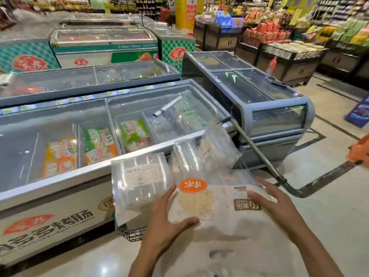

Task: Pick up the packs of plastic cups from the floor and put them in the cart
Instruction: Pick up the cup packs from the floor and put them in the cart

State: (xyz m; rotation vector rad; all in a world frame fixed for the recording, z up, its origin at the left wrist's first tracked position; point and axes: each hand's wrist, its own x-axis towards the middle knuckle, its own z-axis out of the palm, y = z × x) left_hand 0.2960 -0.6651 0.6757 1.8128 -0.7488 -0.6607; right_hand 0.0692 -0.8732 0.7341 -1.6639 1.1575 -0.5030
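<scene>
While both hands reach in over the load, the cart [131, 233] is already well stocked: its wire corner peeks out low beside the freezer [60, 192], and clear packs [139, 180] of plastic cups are piled above it, more bags leaning behind. Up front lies a big white pack [209, 204] with an orange dot, sitting on top of the pile. The left hand [167, 222] has its fingers spread and its thumb against the pack's near edge, pressing more than gripping. The right hand [273, 198] lies flat with straight fingers on the pack's right side, grasping nothing. So this one looks as good as placed, just being steadied. As for what is left, the visible floor shows no more cup packs nearby, though much of it is hidden behind the load.
</scene>
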